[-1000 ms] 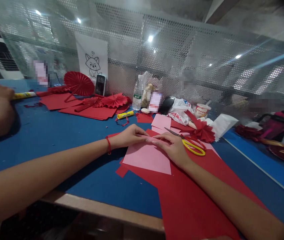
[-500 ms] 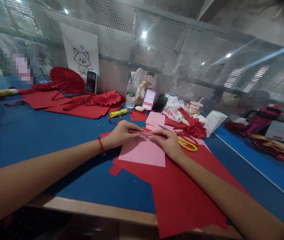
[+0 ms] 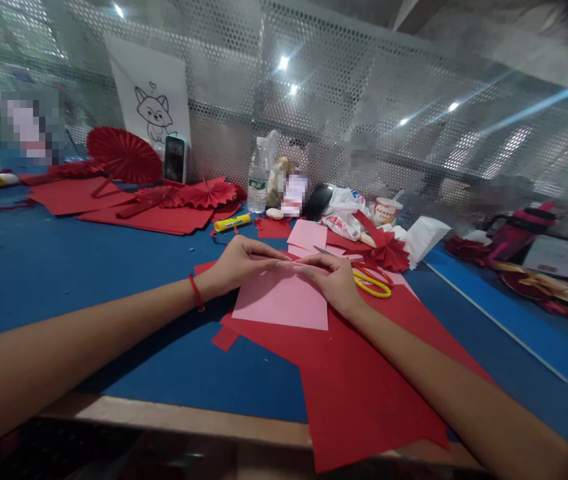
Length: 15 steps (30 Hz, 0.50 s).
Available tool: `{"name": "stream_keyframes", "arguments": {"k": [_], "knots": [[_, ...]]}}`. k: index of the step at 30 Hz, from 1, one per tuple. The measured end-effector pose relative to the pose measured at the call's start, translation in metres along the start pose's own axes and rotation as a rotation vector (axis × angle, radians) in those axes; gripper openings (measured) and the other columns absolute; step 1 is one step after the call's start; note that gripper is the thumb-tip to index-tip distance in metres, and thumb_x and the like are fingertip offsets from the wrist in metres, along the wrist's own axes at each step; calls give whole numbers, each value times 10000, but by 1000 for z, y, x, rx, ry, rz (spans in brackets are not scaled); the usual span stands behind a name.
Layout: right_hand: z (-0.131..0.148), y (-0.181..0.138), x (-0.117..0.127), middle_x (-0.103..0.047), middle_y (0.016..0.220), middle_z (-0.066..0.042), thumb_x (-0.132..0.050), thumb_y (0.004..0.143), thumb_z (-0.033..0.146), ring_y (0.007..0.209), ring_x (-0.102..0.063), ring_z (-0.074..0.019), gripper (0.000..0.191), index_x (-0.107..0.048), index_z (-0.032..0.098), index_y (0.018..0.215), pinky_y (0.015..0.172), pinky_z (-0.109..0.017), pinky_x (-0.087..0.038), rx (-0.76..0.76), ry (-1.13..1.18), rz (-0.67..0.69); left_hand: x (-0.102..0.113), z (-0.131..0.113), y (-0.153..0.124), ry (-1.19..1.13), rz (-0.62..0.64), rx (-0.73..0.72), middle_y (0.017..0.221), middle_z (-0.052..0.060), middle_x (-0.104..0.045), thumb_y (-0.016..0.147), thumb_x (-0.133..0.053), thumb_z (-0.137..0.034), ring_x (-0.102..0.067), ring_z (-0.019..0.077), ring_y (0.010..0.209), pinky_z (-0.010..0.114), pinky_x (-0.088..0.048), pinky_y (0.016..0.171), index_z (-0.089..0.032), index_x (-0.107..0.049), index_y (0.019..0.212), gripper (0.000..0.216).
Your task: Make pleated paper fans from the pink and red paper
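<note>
A pink sheet of paper (image 3: 284, 303) lies on top of red paper sheets (image 3: 364, 387) on the blue table (image 3: 64, 267). My left hand (image 3: 241, 263) and my right hand (image 3: 331, 280) meet at the pink sheet's far edge. The fingers of both are pressed together on that edge, pinching it. A red cord circles my left wrist. Yellow-handled scissors (image 3: 371, 280) lie just right of my right hand.
Red paper fans (image 3: 124, 155), a fox drawing (image 3: 151, 100), a phone (image 3: 175, 160), a water bottle (image 3: 257, 177), a yellow glue stick (image 3: 233, 223), a plastic bag (image 3: 347, 213) and a cup (image 3: 384, 212) line the mesh wall. More craft items sit far right.
The view has swung slightly right, and another person's hand at the left edge has left the frame. My hands stay at the pink sheet's far edge, fingers curling tighter.
</note>
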State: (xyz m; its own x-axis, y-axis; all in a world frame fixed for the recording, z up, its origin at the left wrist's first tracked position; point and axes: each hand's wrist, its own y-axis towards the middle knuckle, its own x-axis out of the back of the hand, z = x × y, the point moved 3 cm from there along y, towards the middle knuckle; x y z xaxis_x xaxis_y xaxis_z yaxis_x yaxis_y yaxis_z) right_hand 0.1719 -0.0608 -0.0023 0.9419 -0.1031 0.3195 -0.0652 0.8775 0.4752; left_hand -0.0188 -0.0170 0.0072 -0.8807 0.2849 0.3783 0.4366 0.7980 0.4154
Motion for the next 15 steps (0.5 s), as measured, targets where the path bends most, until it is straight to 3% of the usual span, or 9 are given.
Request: {"name": "stream_keyframes", "arguments": {"k": [7, 12, 15], "knots": [[2, 0, -1, -740, 784, -24, -769, 731, 414, 753, -681, -187, 196, -757, 222, 767, 714, -305, -549, -17, 9, 0, -1, 1, 1, -82, 5, 2, 815, 45, -780, 671, -793, -371, -716, 207, 772, 274, -580, 719, -191, -805, 809, 227], [2, 0, -1, -733, 760, -23, -766, 732, 402, 744, -672, -183, 192, -753, 211, 751, 705, -299, -538, -26, 3, 8, -3, 2, 0, -110, 1, 26, 810, 49, -779, 662, -811, -365, -719, 200, 759, 259, -579, 710, -174, -801, 811, 243], [1, 0, -1, -731, 749, -24, -765, 733, 401, 734, -667, -180, 196, -753, 206, 746, 690, -292, -527, -35, 5, 9, -3, 1, -1, -95, -26, 48, 779, 50, -776, 653, -822, -354, -698, 172, 681, 227, -560, 626, -159, -798, 824, 260]]}}
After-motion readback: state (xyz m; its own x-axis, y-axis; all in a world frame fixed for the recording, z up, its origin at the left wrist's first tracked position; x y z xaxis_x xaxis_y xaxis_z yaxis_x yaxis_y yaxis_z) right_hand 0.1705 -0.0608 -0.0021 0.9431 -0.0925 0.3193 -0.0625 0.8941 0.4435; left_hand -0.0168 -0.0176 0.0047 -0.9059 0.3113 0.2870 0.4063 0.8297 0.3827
